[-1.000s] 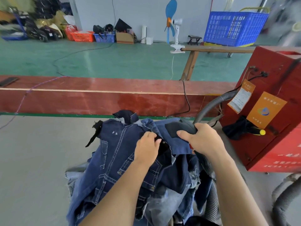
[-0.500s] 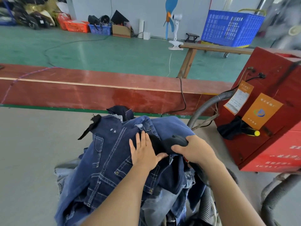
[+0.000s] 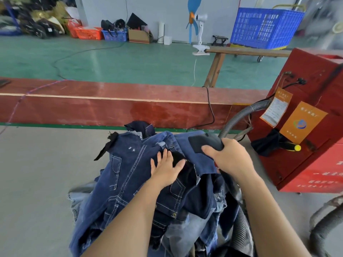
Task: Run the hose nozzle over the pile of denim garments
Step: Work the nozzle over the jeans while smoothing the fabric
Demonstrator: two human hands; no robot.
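On top of the denim pile [image 3: 141,184] on the bench [image 3: 37,182], my left hand [image 3: 167,169] lies flat with fingers spread, while my right hand [image 3: 228,160] grips the hose nozzle [image 3: 204,142] against the far upper garments. I judge most of the pile is left.

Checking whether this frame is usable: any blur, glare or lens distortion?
Head view: hands, nozzle and denim pile sharp; top right corner smeared with blur; soft glare on the green floor; wide-angle bending shows in the red board.
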